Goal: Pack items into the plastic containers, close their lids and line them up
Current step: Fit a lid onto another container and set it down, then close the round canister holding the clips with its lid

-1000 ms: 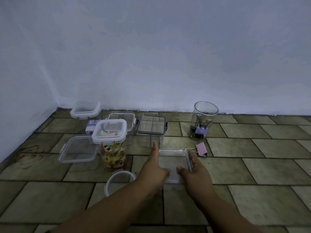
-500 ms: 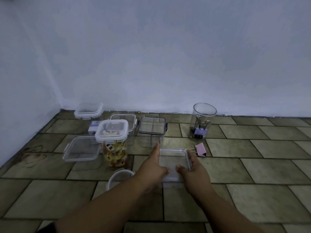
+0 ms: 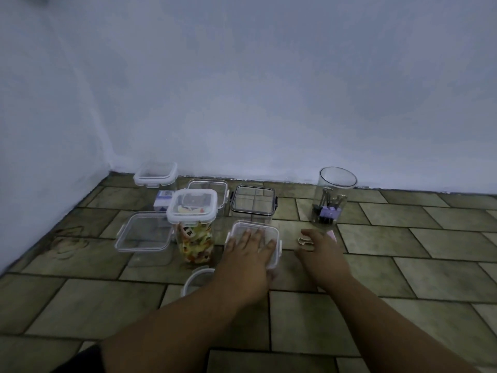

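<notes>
Left hand [image 3: 248,251] lies flat, fingers spread, on the clear lid [image 3: 252,230]; right hand [image 3: 318,247] (fingers loosely apart) hovers at the binder clip [image 3: 305,240].

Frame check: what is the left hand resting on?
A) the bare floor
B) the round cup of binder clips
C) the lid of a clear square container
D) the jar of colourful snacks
C: the left hand lies flat on the clear lidded container near the middle of the floor.
</notes>
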